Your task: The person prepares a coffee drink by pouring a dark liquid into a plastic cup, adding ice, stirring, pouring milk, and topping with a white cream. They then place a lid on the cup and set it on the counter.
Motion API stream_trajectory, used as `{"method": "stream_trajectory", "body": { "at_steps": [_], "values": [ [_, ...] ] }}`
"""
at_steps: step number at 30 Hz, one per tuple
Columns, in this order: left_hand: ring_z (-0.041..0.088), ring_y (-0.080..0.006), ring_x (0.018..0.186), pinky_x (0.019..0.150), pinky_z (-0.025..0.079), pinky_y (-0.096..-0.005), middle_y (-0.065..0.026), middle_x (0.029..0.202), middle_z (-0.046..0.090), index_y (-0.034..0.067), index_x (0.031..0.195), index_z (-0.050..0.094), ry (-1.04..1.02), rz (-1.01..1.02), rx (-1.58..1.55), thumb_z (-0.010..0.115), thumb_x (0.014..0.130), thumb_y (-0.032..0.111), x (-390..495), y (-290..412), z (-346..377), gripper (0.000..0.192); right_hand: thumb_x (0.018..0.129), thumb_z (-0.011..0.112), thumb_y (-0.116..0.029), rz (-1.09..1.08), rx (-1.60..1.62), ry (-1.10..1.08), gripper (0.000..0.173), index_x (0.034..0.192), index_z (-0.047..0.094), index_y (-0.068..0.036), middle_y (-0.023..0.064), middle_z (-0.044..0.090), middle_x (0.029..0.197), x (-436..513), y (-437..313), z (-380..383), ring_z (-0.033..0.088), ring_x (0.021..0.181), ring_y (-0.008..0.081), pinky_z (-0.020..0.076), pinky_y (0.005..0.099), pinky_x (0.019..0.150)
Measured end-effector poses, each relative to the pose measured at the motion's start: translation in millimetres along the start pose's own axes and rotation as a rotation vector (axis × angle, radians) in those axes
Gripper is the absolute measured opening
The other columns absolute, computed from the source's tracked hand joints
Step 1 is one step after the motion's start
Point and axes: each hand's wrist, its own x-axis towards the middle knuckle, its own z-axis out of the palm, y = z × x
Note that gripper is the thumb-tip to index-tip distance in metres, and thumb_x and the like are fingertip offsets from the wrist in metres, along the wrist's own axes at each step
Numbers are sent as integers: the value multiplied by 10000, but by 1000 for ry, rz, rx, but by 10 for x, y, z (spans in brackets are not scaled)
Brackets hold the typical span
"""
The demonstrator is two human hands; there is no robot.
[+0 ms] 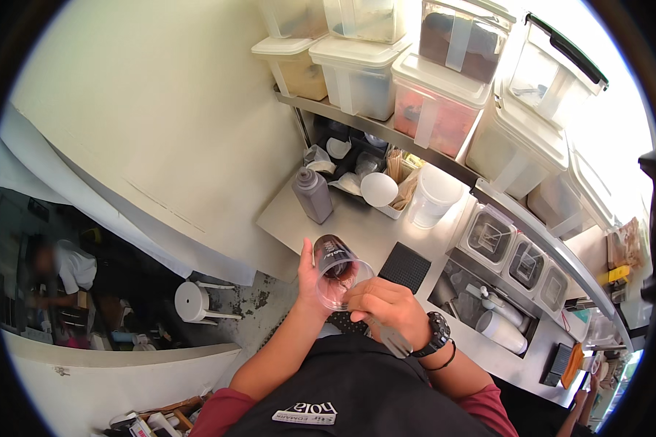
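Note:
My left hand (pixel 308 278) is wrapped around a clear plastic cup (pixel 333 262), which is tilted and has dark contents and white print on its side. At the cup's open mouth, my right hand (pixel 385 303) grips a clear plastic fork (pixel 394 337); its tines point back towards my apron, and the end of its handle is hidden by my fingers and the rim. A black watch is on my right wrist. Beyond the cup, a grey plastic bottle (pixel 313 196) stands on the steel counter (pixel 355 224).
A black textured mat (pixel 405 267) lies right of the cup. Behind it stand a white plastic bucket (pixel 435 191) and a white bowl (pixel 379 189). Lidded tubs (pixel 437 104) fill the shelf above. Lidded inserts (pixel 489 235) line the right side. A white stool (pixel 191 301) and a person (pixel 76 267) are at left.

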Motion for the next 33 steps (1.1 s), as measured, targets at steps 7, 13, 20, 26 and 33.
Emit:
{"method": "stream_trajectory", "body": {
  "at_steps": [7,13,20,26,33],
  "values": [
    [721,-361,1174,1049,615,-486,-220,1222,742,9,1307,675,-218,-19,-28,472,1156,558,392,103,122,605,884,813,-49,-48,-137,104,203,1043,700,9,143,762,1089,210,106,-99,743,972,344,607,420,865],
    [667,-363,1292,1120,564,-491,-236,1374,681,-43,1428,600,-273,-117,-136,491,1127,611,514,326,447,728,973,781,-128,-1,-284,220,160,987,686,1,158,783,1064,414,127,-21,763,944,349,615,410,803],
    [743,-351,1161,1060,607,-496,-197,1212,766,14,1385,667,-547,-185,-113,542,1058,741,777,869,783,806,935,801,-159,-153,-428,250,214,1011,708,18,184,770,1123,861,-102,231,751,992,354,617,417,836],
    [744,-340,1168,1134,565,-534,-176,1202,780,72,1345,709,-571,-256,-102,540,1098,657,891,1187,952,657,1000,758,-220,-153,-508,237,256,1020,703,30,200,780,1110,1142,-143,534,766,962,362,627,427,803],
    [685,-344,1270,1169,534,-553,-199,1350,722,34,1435,620,-505,-325,-99,512,1114,644,739,1344,1076,698,1053,723,-264,-108,-565,331,298,1001,699,28,207,790,1121,1222,-123,790,777,933,372,643,423,776]
  ]
}}
